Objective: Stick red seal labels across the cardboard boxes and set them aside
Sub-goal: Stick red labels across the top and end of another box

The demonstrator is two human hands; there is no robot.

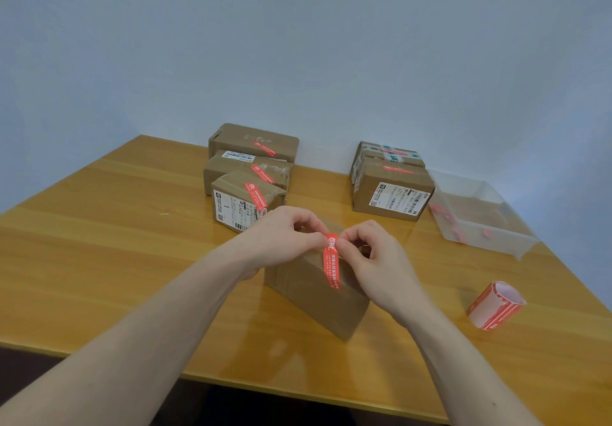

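Observation:
A plain cardboard box [314, 296] lies in front of me on the wooden table [116, 260]. A red seal label [331, 261] hangs down over its top face. My left hand [284, 237] and my right hand [374, 256] both pinch the label's upper end between thumb and fingertips, just above the box. The far end of the box is hidden behind my hands.
Three sealed boxes [248, 180] with red labels stand in a row at the back centre. Two more sealed boxes [390, 190] stand at the back right. A clear plastic tray [480, 213] holds red scraps at the right. A roll of red labels [495, 304] lies near the right edge.

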